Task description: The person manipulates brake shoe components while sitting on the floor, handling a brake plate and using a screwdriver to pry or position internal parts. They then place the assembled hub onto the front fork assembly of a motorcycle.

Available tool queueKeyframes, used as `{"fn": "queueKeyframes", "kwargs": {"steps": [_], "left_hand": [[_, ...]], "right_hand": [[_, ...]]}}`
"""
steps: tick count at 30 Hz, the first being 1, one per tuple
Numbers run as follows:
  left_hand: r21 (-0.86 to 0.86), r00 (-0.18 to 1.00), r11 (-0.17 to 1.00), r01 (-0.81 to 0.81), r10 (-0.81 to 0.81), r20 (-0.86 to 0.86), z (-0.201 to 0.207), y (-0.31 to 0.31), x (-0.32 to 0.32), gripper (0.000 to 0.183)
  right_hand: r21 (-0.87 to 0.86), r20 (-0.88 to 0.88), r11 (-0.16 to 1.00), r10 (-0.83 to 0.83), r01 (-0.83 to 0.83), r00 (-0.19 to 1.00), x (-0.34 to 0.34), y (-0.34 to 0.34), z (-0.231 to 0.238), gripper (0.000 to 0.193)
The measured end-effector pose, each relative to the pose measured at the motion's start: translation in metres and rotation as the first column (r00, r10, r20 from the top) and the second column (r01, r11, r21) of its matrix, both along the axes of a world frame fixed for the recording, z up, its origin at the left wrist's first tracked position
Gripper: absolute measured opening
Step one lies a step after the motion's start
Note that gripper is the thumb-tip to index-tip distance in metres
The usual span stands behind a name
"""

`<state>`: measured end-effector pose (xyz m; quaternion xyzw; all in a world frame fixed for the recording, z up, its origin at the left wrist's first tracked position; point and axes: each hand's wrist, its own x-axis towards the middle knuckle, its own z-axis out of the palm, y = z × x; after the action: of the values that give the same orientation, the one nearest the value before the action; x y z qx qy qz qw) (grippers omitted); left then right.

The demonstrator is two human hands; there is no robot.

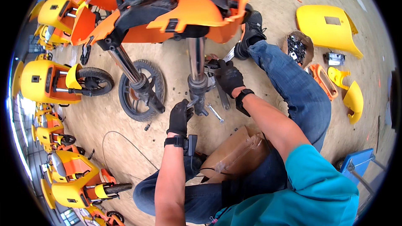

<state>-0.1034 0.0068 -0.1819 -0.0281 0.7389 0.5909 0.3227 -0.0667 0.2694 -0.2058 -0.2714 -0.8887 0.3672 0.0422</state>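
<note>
Above me stands the front end of an orange scooter, its body panel point(188, 10) over two chrome fork legs. My left hand point(180, 117), in a black glove, is closed with its fingertips at the lower end of the right fork leg point(197, 58). A small metal piece shows at those fingertips, too small to name. My right hand point(229, 77), also gloved, has its fingers curled beside the same leg, next to a grey metal part point(210, 79). What it grips is hidden by the fingers. The left fork leg point(125, 63) hangs free, with no wheel in the fork.
A loose wheel point(158, 96) lies behind the left leg. On the floor are a wrench point(215, 113), a long dark tool point(222, 96), a cable point(125, 134) and cardboard point(238, 150). Rightward sit a bag of fasteners point(299, 48) and a yellow panel point(322, 25). Yellow scooters point(46, 81) line the left.
</note>
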Motion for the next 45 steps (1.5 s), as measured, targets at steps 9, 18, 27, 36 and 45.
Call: {"fn": "queueKeyframes", "kwargs": {"steps": [9, 18, 27, 36, 45], "left_hand": [[-0.019, 0.988, 0.991, -0.129, 0.130, 0.088, -0.028, 0.018, -0.014, 0.043], [-0.400, 0.723, 0.895, 0.198, -0.409, -0.556, -0.109, 0.011, -0.009, 0.017], [0.325, 0.813, 0.894, -0.309, 0.071, 0.577, -0.082, 0.027, -0.002, 0.030], [0.393, 0.837, 0.803, -0.448, 0.223, 0.499, -0.094, 0.030, 0.001, 0.025], [0.389, 0.816, 0.749, -0.536, 0.342, 0.466, -0.109, 0.049, -0.005, 0.020]], "right_hand": [[-0.591, -0.362, 0.579, 0.432, -0.561, 0.826, -0.048, 0.046, -0.080, 0.034], [-0.782, -0.162, 0.401, 0.611, -0.478, 0.775, -0.037, 0.055, -0.017, 0.072], [-0.775, -0.201, 0.437, 0.515, -0.457, 0.833, -0.050, 0.016, 0.029, 0.060], [-0.336, 0.053, 0.799, 0.545, -0.499, 0.837, -0.062, 0.040, -0.030, 0.046], [-0.632, -0.027, 0.642, 0.541, -0.434, 0.841, -0.029, 0.047, 0.041, 0.042]]}}
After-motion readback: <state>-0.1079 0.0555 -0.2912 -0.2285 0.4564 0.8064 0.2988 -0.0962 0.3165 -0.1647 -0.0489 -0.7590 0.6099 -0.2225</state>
